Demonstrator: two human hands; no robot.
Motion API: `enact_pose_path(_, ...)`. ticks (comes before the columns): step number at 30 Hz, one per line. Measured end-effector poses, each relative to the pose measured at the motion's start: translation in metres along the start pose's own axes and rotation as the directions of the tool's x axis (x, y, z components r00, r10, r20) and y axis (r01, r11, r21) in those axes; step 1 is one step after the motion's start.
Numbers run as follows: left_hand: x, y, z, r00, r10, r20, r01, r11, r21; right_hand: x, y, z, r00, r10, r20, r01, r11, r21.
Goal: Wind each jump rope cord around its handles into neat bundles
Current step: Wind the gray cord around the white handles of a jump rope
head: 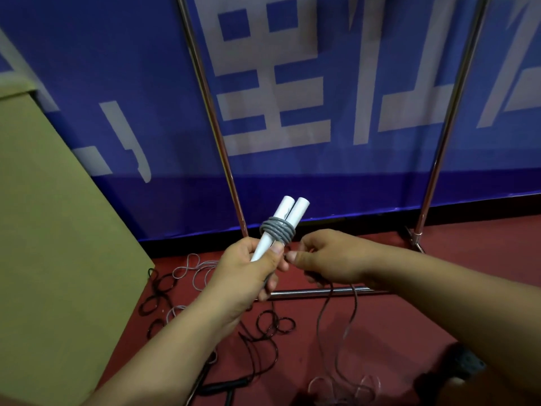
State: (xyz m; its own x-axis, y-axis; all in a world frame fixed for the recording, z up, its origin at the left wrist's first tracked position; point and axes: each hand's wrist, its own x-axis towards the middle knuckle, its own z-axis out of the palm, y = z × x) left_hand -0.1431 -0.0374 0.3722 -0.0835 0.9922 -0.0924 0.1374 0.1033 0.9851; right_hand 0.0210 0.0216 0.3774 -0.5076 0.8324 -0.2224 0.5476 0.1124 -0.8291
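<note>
the two white handles [281,222] are gripped side by side in the left hand [248,269], with a few grey cord [276,231] turns already wrapped round them. the loose cord is pinched in the right hand [325,259] just beside the handles, and its slack trails down to the red floor [395,312]. if tension is lost, the turns could slip loose; the trailing slack could be snagged on the other ropes [263,326] lying below.
</note>
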Motion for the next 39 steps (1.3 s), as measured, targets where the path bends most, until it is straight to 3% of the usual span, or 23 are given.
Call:
enact_pose_path(5,0.006,-0.003,-0.003,0.996,-0.032,-0.078,0.032,0.999,0.003,-0.006,-0.002,-0.003,0.999,-0.046,-0.016,0.045,0.998,-0.032)
enact_pose_path(15,0.009,-0.012,-0.013,0.997,-0.020,-0.079,0.028,0.995,0.100,-0.019,-0.004,-0.011,1.000,0.003,-0.025,-0.007,0.989,-0.149)
enact_pose_path(20,0.014,-0.021,-0.014,0.994,0.020,-0.106,0.010,0.963,0.268,-0.026,-0.007,-0.004,0.999,-0.045,-0.024,0.036,0.950,-0.309)
enact_pose_path(28,0.022,-0.026,-0.011,0.992,0.099,-0.077,-0.052,0.883,0.466,-0.033,-0.007,0.006,0.980,-0.196,-0.046,0.161,0.900,-0.405)
enact_pose_path(39,0.024,-0.027,-0.018,0.977,0.129,-0.169,-0.005,0.809,0.588,-0.035,-0.006,0.000,1.000,-0.014,0.008,0.016,0.916,-0.402)
